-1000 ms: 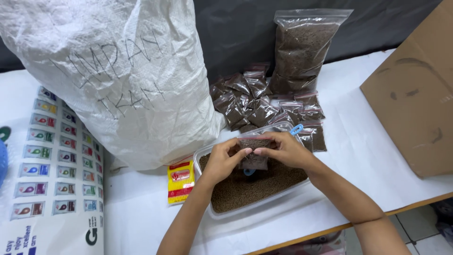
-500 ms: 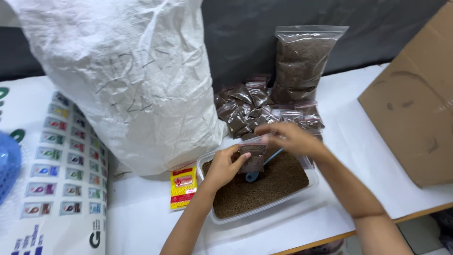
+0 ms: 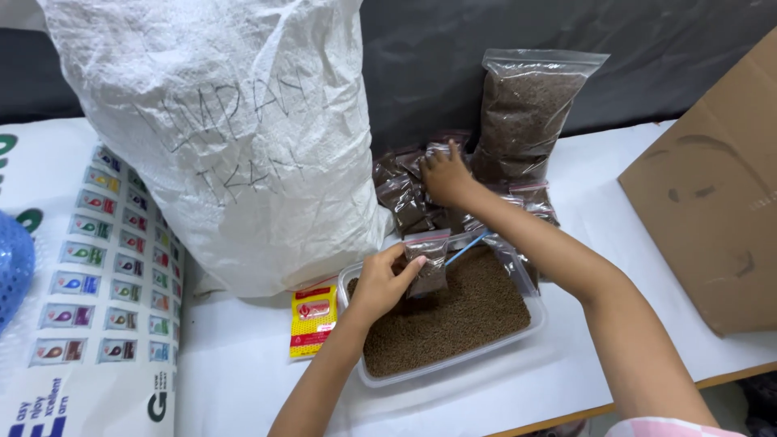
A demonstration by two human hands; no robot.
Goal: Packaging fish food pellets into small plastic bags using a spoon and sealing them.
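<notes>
Now | left hand (image 3: 380,283) fingers pinch small bag (image 3: 426,263) over tub (image 3: 530,324) | right hand (image 3: 445,176) fingers curl on packet pile (image 3: 405,198)

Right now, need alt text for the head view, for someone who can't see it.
A person's left hand holds a small filled zip bag over a clear tub of brown pellets, while the right hand rests on a pile of filled small bags. A big white woven sack, a large pellet bag and a cardboard box stand on the white table.
</notes>
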